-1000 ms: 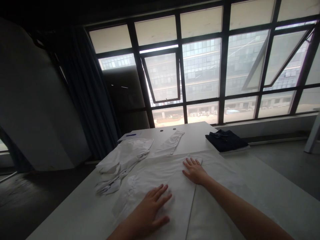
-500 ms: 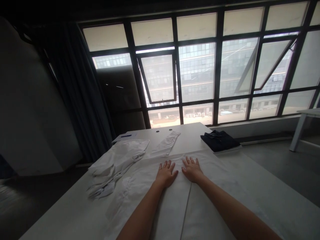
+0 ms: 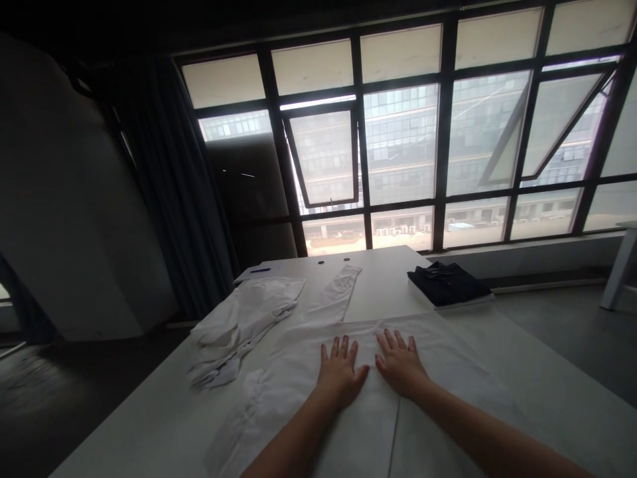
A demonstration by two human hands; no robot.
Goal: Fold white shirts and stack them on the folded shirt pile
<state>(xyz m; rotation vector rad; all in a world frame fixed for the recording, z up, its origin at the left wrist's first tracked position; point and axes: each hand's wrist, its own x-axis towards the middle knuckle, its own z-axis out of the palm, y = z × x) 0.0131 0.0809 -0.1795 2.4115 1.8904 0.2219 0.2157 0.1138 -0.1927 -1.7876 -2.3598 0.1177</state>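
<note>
A white shirt (image 3: 298, 372) lies spread flat on the white table (image 3: 388, 272). My left hand (image 3: 339, 375) rests palm down on its middle, fingers stretched out and open. Right beside it, my right hand (image 3: 399, 364) also lies flat and open on the cloth, thumbs nearly touching. One sleeve (image 3: 338, 295) of the shirt reaches toward the far end of the table. Neither hand holds anything.
A crumpled white garment (image 3: 239, 322) lies at the left of the table. A folded dark garment (image 3: 448, 282) sits at the far right on a white board. A paper with a blue pen (image 3: 259, 270) lies at the far left corner. Large windows (image 3: 398, 146) stand behind.
My left hand slid forward from the near part of the shirt to lie beside my right hand. Both hands have since drawn slightly back toward me along the cloth.
</note>
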